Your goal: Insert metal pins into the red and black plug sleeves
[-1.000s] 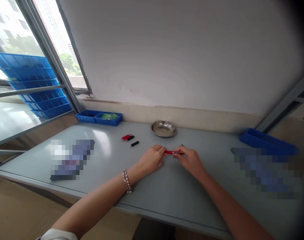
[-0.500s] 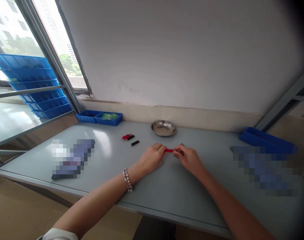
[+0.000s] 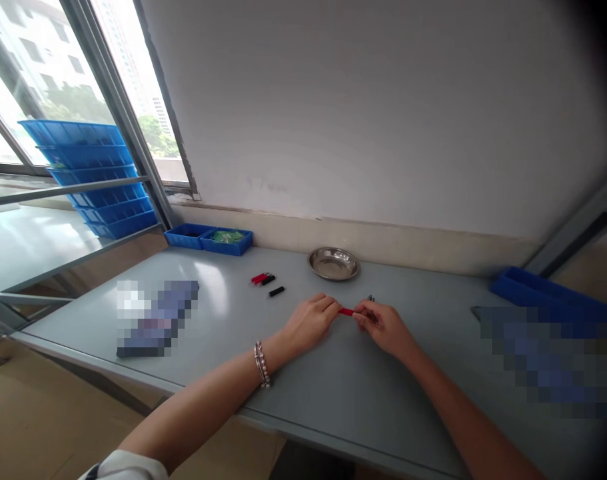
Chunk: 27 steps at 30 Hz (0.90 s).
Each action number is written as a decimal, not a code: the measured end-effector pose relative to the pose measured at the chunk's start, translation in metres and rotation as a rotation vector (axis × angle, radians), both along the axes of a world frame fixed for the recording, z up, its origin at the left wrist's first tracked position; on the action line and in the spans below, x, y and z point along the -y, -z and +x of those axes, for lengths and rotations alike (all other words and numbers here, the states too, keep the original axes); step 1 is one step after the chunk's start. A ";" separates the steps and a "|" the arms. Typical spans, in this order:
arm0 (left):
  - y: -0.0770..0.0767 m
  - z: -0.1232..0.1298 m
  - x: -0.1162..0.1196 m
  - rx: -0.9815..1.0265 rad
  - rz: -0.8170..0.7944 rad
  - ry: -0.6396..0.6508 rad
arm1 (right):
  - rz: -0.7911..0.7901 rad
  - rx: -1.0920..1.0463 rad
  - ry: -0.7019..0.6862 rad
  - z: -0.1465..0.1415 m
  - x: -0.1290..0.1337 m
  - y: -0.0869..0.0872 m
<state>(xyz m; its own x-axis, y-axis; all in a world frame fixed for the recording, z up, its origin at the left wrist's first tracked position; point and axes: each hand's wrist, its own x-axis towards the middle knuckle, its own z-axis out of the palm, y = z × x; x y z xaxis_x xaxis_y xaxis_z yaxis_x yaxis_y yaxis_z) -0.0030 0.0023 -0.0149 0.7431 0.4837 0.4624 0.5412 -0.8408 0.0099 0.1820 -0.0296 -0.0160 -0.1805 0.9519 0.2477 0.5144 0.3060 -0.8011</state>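
Note:
Just above the table, a slim red cylinder (image 3: pixel 346 311) runs between my two hands. My left hand (image 3: pixel 313 321), with a bracelet at the wrist, is closed around its left end. The fingertips of my right hand (image 3: pixel 383 327) pinch its right end. A small dark metallic bit (image 3: pixel 371 299) shows behind the right fingers; I cannot make out whether it is held. Left of the hands lie several similar small pieces, among them a red one (image 3: pixel 258 278) and a lone black cylinder (image 3: pixel 276 291) with a thin tip.
A round steel dish (image 3: pixel 334 264) stands near the wall. Small blue bins (image 3: pixel 226 247), one with green packets, sit at the back left. Another blue bin (image 3: pixel 518 287) is at the right. Blurred-out flat items (image 3: pixel 158 320) lie on both sides. Stacked blue crates (image 3: pixel 108 177) stand by the window.
The whole view has shifted a little, so everything appears slightly farther right and lower. Both hands keep their hold on the red cylinder, of which slightly less shows between the fingers.

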 end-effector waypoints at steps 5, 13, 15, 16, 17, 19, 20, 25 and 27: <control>-0.004 0.002 -0.002 0.016 -0.019 -0.029 | -0.097 -0.126 0.057 0.002 -0.005 0.002; -0.033 -0.072 -0.065 0.227 -0.083 -0.809 | 0.061 0.152 0.501 0.039 -0.019 0.005; -0.034 -0.098 -0.080 0.203 -0.154 -0.986 | 0.085 0.288 0.532 0.046 -0.025 0.012; -0.033 -0.109 -0.086 0.181 -0.207 -1.055 | 0.097 0.349 0.534 0.048 -0.028 0.016; -0.031 -0.117 -0.090 0.175 -0.230 -1.080 | 0.105 0.404 0.533 0.049 -0.030 0.019; -0.024 -0.128 -0.094 0.162 -0.272 -1.108 | 0.099 0.494 0.535 0.048 -0.034 0.025; -0.021 -0.131 -0.096 0.157 -0.290 -1.114 | 0.092 0.531 0.539 0.046 -0.036 0.027; -0.012 -0.137 -0.097 0.116 -0.395 -1.131 | 0.117 0.652 0.521 0.043 -0.042 0.035; -0.012 -0.138 -0.097 0.099 -0.433 -1.119 | 0.136 0.654 0.505 0.044 -0.042 0.037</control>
